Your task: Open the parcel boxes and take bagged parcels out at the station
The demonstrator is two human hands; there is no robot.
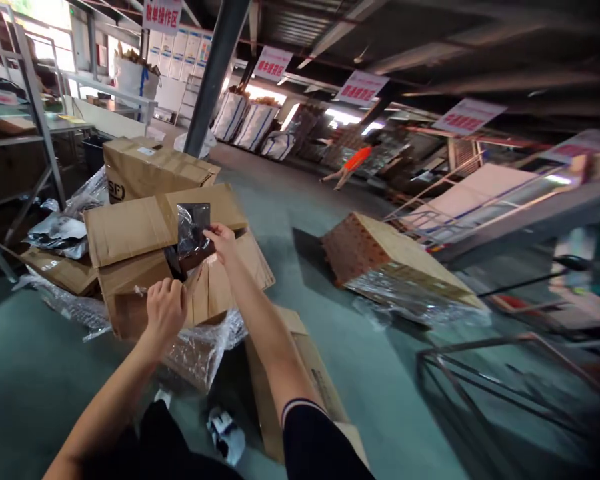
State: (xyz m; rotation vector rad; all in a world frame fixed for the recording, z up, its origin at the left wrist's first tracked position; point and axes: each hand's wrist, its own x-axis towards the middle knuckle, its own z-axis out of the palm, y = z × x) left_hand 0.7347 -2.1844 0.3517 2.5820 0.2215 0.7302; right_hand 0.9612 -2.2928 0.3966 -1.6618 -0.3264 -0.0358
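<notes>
An open cardboard box (130, 230) with raised flaps lies in front of me. My left hand (166, 303) is closed, its fingers curled at the box's near edge. My right hand (224, 243) pinches the right side of a small, flat, dark plastic packet (193, 227) and holds it up over the opening. The packet's surface is glossy and its contents cannot be made out. Below the hands, clear plastic wrap (200, 357) hangs around a carton.
Behind stands another large carton (155, 167); a flattened one (313, 373) lies at the right. Crumpled packaging (226, 433) is on the floor. Farther right sits a wrapped carton stack (395, 267) beside a metal frame (500, 360). A person in orange (356, 160) is in the distance.
</notes>
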